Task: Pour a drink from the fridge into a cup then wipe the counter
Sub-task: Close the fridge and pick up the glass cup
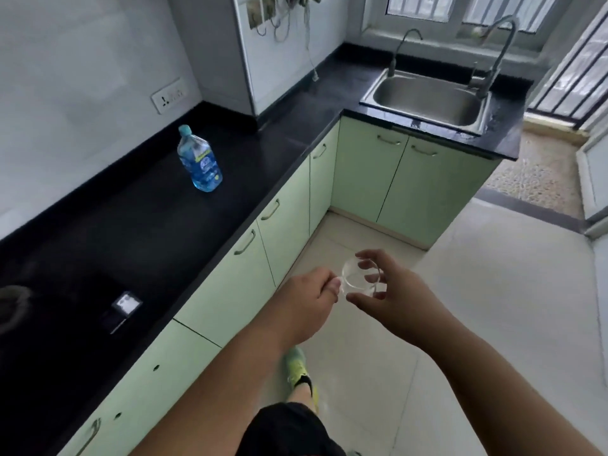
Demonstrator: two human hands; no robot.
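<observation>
Above the pale tiled floor (460,291), in front of a run of light green cabinets (230,291), a person holds a small clear glass cup (360,279) in mid-air between both hands. Their right hand (391,297) grasps the cup's body, thumb below and fingers curled over the top, while the left hand (307,301) pinches the cup at its near side, where what may be a handle is too blurred to tell. The cup is tipped on its side with its mouth turned towards the left hand, and whether it holds any liquid cannot be made out. Well away from the cup, a blue-tinted plastic bottle (200,159) with a pale blue cap stands upright on the black counter (131,218), near the middle of its depth and towards the far end of the long run. Close to the counter's front edge lies a small dark device with a light panel (122,309). At the far right corner, a steel sink (427,100) is set into the counter beneath a window (460,11), with two curved taps (496,54) behind it. A wall socket (167,95) sits on the white wall behind the bottle. One yellow-green shoe (297,366) shows on the floor beneath the left forearm.
</observation>
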